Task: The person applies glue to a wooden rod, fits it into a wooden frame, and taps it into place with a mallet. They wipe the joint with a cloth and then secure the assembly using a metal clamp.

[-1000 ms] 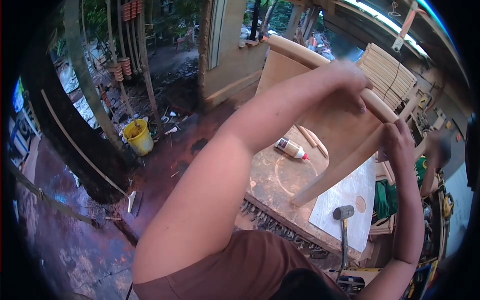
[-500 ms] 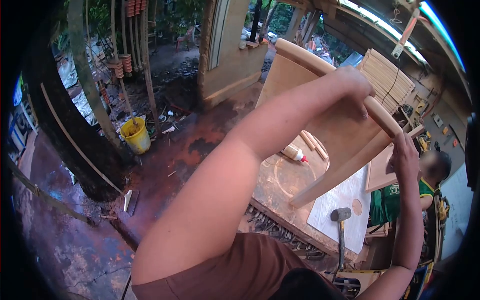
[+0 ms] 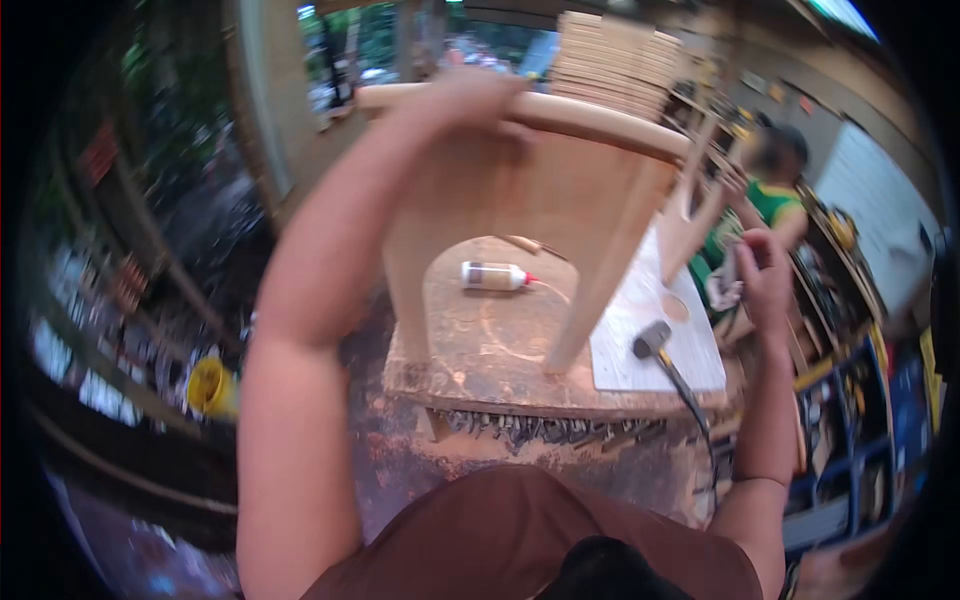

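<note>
A wooden panel piece [image 3: 540, 185] with a rounded top rail and two legs stands upright on the workbench [image 3: 480, 385]. Over the left half of the rail lies my left hand [image 3: 490, 105], its fingers wrapped round the edge. My right hand [image 3: 765, 275] is raised apart from the piece, to its right, fingers bent; a pale crumpled cloth [image 3: 725, 288] shows beside the fingertips, and blur hides whether they hold it. Framed between the legs is a white glue bottle [image 3: 492, 276] with a red tip. A mallet [image 3: 652, 340] rests on the white sheet [image 3: 625, 365].
Across the bench at right, a person in a green top [image 3: 780, 200] has a hand near another wooden frame [image 3: 690, 225]. Stacked slats [image 3: 615, 65] stand behind the panel. Clamps [image 3: 540, 428] hang under the bench edge. A yellow bucket [image 3: 212, 388] is at far left.
The view has turned to the right. The wooden piece now stands upright on the bench instead of tilted. My right hand has come off the rail's right end; my left hand stays on the rail.
</note>
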Available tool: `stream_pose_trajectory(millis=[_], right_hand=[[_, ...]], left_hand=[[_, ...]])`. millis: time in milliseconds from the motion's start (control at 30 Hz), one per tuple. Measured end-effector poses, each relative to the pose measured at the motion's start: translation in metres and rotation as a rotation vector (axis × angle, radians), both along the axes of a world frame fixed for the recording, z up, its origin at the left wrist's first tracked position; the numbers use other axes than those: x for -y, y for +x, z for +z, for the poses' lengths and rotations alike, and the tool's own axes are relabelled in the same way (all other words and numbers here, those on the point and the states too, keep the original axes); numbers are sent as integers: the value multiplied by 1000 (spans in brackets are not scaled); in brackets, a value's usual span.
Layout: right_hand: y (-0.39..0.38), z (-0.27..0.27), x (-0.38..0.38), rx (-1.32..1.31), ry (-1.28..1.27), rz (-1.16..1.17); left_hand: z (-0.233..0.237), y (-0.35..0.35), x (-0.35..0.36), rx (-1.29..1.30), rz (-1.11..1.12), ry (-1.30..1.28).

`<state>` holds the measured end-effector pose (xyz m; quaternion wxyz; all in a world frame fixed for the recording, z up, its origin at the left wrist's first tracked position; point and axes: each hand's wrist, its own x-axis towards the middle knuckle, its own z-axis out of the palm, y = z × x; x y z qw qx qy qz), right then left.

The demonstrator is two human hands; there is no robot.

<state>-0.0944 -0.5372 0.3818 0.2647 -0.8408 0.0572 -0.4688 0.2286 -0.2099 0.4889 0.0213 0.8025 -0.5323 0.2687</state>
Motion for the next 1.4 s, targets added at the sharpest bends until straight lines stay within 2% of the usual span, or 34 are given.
stream_pose_trajectory(millis=[33,100,167,200,267,300,367,433,567,633,733,867,933,1100,1200,1233,1300,1333,1400], right_hand=[[-10,-23,-4,19,109,0],[-27,-77,-6,65,348,64],[-40,-133,-18,112,556,52],[-45,-163,-22,132,772,102],[-55,-198,-48,172,1040,144],[-61,-213,-57,184,1050,137],[-66,-234,-70,207,1262,145],[-69,-244,-74,226,1290,146],[-60,-229,-70,318,1318,116],[-56,-225,-57,416,1503,375],[-32,-196,-67,579,1667,350],[-24,-176,-76,483,1552,417],[-24,-168,-72,255,1404,441],[-22,-158,-38,175,1252,586],[-15,-155,-22,71,1068,667],[-13,-157,-19,55,1062,691],[-7,-160,-13,-96,1043,573],[-1,-167,-11,-61,1119,531],[4,-180,7,-55,1161,614]], left_hand=[[4,5,-16,-5,-51,-22],[13,15,-42,-84,1,21],[16,18,-63,-279,-77,-43],[24,14,-69,-319,11,27],[26,25,-72,-365,10,42],[26,31,-73,-420,25,44],[27,34,-71,-416,-4,72],[25,33,-63,-427,-14,32],[23,7,-43,-457,-120,-3],[29,-10,-32,-483,-48,78],[24,-14,-16,-482,-119,27],[19,-9,-8,-549,-153,-1],[15,-3,-7,-549,-154,2],[17,0,-7,-519,-150,19],[16,-4,-5,-515,-139,-10],[16,-7,-5,-516,-149,-23],[20,-9,-6,-503,-74,1],[22,-10,-6,-495,-27,41],[21,-13,-6,-465,-14,10]])
